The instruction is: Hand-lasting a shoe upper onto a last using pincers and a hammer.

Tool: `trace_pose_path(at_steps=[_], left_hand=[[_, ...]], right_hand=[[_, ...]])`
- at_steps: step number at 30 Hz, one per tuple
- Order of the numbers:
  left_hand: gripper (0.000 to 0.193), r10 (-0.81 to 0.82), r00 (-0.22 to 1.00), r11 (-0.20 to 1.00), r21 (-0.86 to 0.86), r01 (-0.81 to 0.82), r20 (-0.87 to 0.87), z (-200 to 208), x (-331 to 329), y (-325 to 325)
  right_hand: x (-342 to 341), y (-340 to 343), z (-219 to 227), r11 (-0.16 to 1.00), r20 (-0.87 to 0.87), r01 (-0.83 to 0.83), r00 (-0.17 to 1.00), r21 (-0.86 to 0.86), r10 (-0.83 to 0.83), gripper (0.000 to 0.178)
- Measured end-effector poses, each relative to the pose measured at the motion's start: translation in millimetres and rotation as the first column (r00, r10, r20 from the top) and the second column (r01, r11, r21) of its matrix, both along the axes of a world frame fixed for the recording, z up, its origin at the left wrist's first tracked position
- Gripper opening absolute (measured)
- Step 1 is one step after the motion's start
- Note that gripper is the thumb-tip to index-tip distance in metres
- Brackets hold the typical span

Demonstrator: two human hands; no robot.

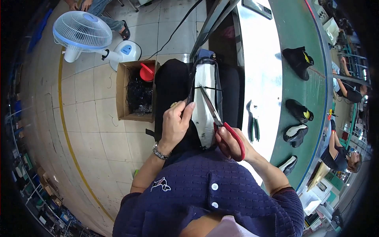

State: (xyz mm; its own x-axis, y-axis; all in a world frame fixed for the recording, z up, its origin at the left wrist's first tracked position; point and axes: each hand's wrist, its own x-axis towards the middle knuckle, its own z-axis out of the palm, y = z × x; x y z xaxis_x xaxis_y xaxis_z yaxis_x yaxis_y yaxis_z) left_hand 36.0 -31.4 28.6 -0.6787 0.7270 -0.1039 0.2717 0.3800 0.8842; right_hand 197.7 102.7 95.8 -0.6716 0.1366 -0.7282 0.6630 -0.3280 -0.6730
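A black shoe upper [205, 112] lies on my lap with its long white underside facing up and black material around the rim. Across the white part runs a thin black cord [211, 89]. My left hand [177, 120] is closed, thumb and fingers pinching the shoe's black left edge. In my right hand [231, 144] is a pair of scissors with red handles [237, 141]. Their blades point away from me over the white underside, and the tips reach the cord. Whether the blades touch it I cannot tell.
Left of my legs stands a cardboard box [121, 93] with black scraps and a red object [147, 72]. Beyond it is a fan [83, 31]. Pliers [252, 122] lie on the white table [263, 79] at right. Several black shoes [299, 61] sit on the green belt [282, 23].
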Motion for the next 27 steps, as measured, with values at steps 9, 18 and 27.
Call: trace_pose_path(at_steps=[9, 18, 27], left_hand=[[0.055, -0.082, 0.831, 0.994, 0.020, 0.111, -0.550, 1.4, -5.8, 33.7], [0.012, -0.023, 0.493, 0.981, 0.076, 0.179, -0.870, -8.1, -1.1, 67.0], [0.009, 0.526, 0.448, 0.850, 0.423, -0.314, -0.723, 56.4, -41.3, 10.2]], right_hand=[[53.5, 3.9, -4.9, 0.920, -0.088, 0.149, 0.988, 0.361, -0.126, 0.024], [89.5, 104.0, -72.4, 0.264, 0.186, -0.095, 0.920, 0.960, -0.345, 0.050], [103.0, 148.3, -135.1, 0.033, 0.207, -0.206, 0.941, 0.978, -0.268, 0.044]])
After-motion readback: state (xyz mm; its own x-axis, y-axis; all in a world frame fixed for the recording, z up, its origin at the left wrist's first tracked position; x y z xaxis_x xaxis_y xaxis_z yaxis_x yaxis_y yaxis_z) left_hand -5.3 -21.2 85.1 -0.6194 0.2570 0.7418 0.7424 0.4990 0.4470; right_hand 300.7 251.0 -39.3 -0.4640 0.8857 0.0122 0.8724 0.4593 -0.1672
